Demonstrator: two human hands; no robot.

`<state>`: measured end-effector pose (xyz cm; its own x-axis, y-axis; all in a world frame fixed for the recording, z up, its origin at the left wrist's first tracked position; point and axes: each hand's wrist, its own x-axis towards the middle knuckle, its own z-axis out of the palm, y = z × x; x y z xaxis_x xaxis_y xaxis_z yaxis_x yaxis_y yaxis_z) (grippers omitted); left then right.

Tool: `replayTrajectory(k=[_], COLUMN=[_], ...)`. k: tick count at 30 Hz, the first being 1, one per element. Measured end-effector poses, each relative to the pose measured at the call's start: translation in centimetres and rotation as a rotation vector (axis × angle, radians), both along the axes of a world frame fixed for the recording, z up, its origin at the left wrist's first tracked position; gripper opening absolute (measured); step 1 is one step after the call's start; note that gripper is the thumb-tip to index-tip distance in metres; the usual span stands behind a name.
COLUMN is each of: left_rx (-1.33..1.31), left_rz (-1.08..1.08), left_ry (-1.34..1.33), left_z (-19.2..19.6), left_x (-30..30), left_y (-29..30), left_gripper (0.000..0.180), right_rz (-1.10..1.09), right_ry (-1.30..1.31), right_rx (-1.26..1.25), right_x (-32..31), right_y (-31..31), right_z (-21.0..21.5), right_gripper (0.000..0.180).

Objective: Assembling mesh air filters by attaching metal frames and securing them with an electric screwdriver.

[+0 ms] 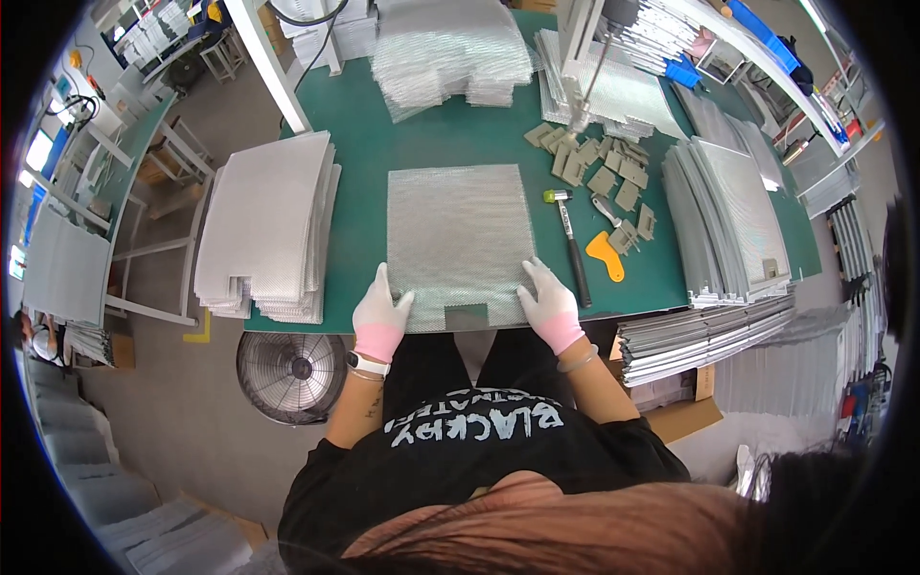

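Note:
A silvery metal mesh sheet point(460, 230), with a rectangular notch in its near edge, lies flat in front of me on the green table. Both my hands wear white gloves with pink cuffs. My left hand point(381, 314) grips the sheet's near left corner, thumb over the top and fingers along the side edge. At the near right corner, my right hand point(552, 309) holds the sheet the same way. To the right lie a hammer point(569, 240) with a green-tipped head, a yellow scraper point(605, 257) and a brush-like handled tool point(604, 207).
Stacks of mesh sheets stand left point(264, 220), at the back point(450, 48) and right point(733, 211). Small grey-green plates point(599, 163) lie in a loose pile on the table point(359, 182). A hanging power driver point(581, 110) stands behind them. A round fan point(292, 376) sits on the floor.

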<state>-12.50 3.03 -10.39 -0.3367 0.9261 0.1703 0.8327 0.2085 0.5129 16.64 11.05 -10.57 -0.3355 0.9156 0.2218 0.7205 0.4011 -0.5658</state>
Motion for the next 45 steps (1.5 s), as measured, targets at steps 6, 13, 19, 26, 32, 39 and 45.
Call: replayTrajectory(k=[6,13,19,26,32,39,45], left_rx=[-0.242,-0.054,-0.133,0.051,0.362,0.356,0.340], left_rz=[0.145,-0.320,-0.274,-0.216,-0.184,-0.147,-0.141], left_ry=[0.113,0.269,0.216,0.238,0.139,0.071,-0.020], left_z=[2.8,0.9,1.6,4.2,5.6,4.1,2.5], left_x=[0.0,-3.3,-2.5,-1.5,0.3,0.5,0.4], left_y=[0.9,2.9,3.0,3.6,3.3,0.9,-0.2], left_gripper=[0.083,0.068,0.064,0.061,0.061,0.059,0.056], right_rz=[-0.027,-0.398,-0.703,-0.547,-0.507,-0.614,-0.515], right_ry=[-0.228,-0.191,-0.587,0.286,0.051,0.116,0.908], right_rx=[-0.127,0.277,-0.095,0.464,0.189,0.199,0.760], right_x=[0.3,4.5,5.1,9.1,6.0,9.0,8.3], right_y=[1.1,23.7,38.2,37.6,30.7,34.9,31.5], right_z=[4.1,11.1,9.6,13.7,12.0,12.4,16.8], right_gripper=[0.043,0.056,0.088,0.076,0.083,0.091,0.068])
